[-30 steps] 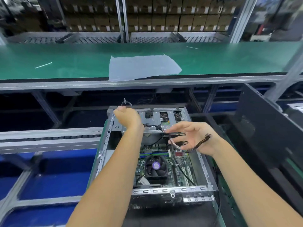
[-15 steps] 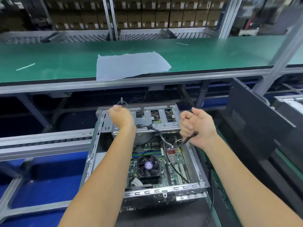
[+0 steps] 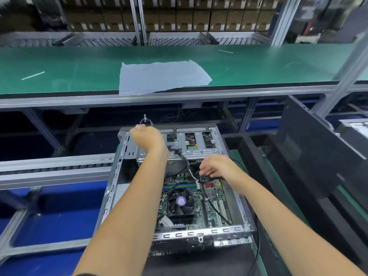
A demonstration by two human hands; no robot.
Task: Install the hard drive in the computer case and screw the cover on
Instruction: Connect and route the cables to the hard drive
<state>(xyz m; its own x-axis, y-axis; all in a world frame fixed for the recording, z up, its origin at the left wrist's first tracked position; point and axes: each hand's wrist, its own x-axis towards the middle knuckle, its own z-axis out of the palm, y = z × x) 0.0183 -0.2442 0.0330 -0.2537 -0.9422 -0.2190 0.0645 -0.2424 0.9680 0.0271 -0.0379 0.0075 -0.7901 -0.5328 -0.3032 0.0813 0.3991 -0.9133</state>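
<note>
An open computer case of bare, stamped grey metal (image 3: 180,235) is seen on a dark mat, its side cover removed. A green printed motherboard (image 3: 201,212) is exposed inside, with a black square cooling fan (image 3: 180,203) bearing a round purple label whose writing cannot be read. At the far edge of the case a perforated silver drive cage (image 3: 191,144) is fitted; whether a hard drive is seated in it cannot be told.

The left hand (image 3: 148,139) is clenched over the far left corner of the case, a thin looped grey wire (image 3: 146,121) being gripped above the knuckles. The right hand (image 3: 218,168) is lowered inside the case near its right wall, and a black cable connector (image 3: 208,178) is pinched in the curled fingers just above the board. A bundle of thin black and white wires (image 3: 187,164) is strung from the cage down to the board.

A dark grey flat metal panel (image 3: 316,154) is leaned upright well apart to the right. On the green matte bench (image 3: 59,70) beyond, a crumpled translucent plastic sheet (image 3: 161,76) is laid at the near edge.
</note>
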